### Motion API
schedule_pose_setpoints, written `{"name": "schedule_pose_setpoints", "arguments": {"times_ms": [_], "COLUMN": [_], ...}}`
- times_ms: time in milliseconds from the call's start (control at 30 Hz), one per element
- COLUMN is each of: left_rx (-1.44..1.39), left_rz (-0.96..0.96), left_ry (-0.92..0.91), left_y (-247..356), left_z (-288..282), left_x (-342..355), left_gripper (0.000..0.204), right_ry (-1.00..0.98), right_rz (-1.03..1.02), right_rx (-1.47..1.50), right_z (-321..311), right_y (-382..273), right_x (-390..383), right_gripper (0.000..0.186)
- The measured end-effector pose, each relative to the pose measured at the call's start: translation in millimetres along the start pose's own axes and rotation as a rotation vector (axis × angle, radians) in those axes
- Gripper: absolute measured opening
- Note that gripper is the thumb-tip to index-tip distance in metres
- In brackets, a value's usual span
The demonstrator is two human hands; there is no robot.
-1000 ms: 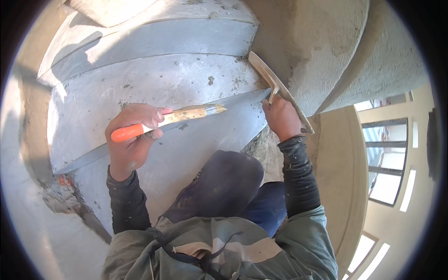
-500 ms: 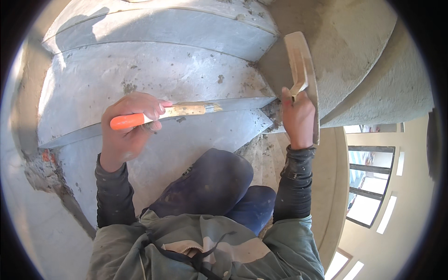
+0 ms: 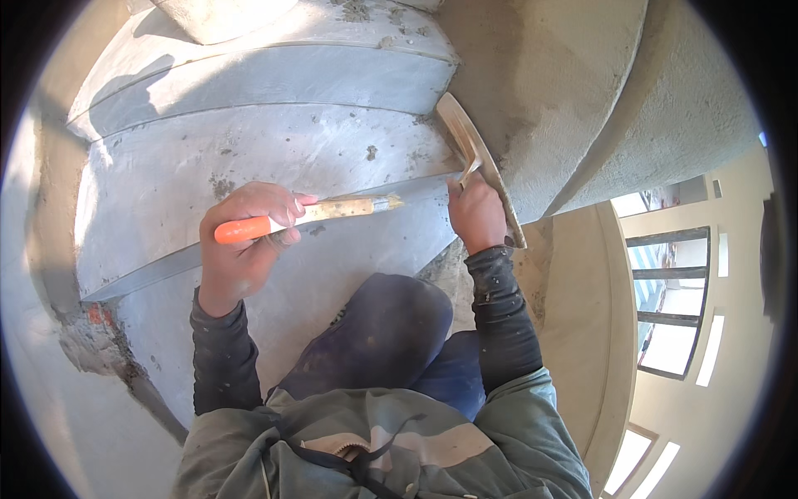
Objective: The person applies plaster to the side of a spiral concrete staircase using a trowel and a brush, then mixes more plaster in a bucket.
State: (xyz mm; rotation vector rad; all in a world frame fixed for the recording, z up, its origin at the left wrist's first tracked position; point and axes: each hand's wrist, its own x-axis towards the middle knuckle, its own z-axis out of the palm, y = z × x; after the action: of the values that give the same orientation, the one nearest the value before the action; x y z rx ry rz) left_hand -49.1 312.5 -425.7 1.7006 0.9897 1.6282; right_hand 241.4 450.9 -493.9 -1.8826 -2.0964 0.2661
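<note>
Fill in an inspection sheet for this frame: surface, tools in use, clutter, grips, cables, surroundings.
Surface: smooth grey steps, marked with dark specks and patches.
Job's things: a brush with an orange-ended handle; a flat trowel seen nearly edge-on.
Clutter: a pale object at the top edge, cut off, kind unclear; a rough broken patch at the left.
Grips: left grip closed around the brush; right grip closed on the trowel's handle.
Cables: nothing seen.
Surroundings: a curved rough wall at upper right; a dark-framed window beyond.
</note>
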Motion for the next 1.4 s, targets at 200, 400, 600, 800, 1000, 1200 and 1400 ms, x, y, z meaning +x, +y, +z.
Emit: {"name": "schedule_pose_setpoints", "arguments": {"times_ms": [200, 400, 600, 800, 1000, 1200, 1400], "left_rx": [0.078, 0.174, 0.159, 0.129, 0.123, 0.174, 0.163], "left_rz": [0.029, -0.054, -0.037, -0.020, -0.018, -0.056, -0.042], "left_ry": [-0.026, -0.011, -0.002, -0.020, -0.009, 0.011, -0.013], "left_y": [0.9, 9.0, -0.8, -1.8, -3.1, -1.5, -5.4], "left_z": [-7.9, -25.2, -20.9, -10.4, -13.3, -30.5, -19.5], "left_x": [-2.1, -16.9, -8.9, -2.1, -8.0, -23.8, -11.8], "left_gripper": [0.016, 0.016, 0.015, 0.015, 0.016, 0.015, 0.014], "right_ry": [0.094, 0.123, 0.016, 0.129, 0.217, 0.198, 0.076], "right_rz": [-0.032, -0.061, -0.002, 0.019, -0.004, -0.053, -0.053], "right_rx": [0.058, 0.228, 0.153, 0.216, 0.266, 0.292, 0.311], "right_z": [-34.7, -52.6, 14.5, -21.7, -48.8, -54.5, -32.9], "right_y": [-13.8, -15.5, 5.8, -16.2, -24.9, -23.7, -7.5], "right_x": [5.6, -7.1, -10.5, -3.2, 3.5, -14.4, 7.1], "right_gripper": [0.034, 0.032, 0.031, 0.029, 0.027, 0.029, 0.032]}}
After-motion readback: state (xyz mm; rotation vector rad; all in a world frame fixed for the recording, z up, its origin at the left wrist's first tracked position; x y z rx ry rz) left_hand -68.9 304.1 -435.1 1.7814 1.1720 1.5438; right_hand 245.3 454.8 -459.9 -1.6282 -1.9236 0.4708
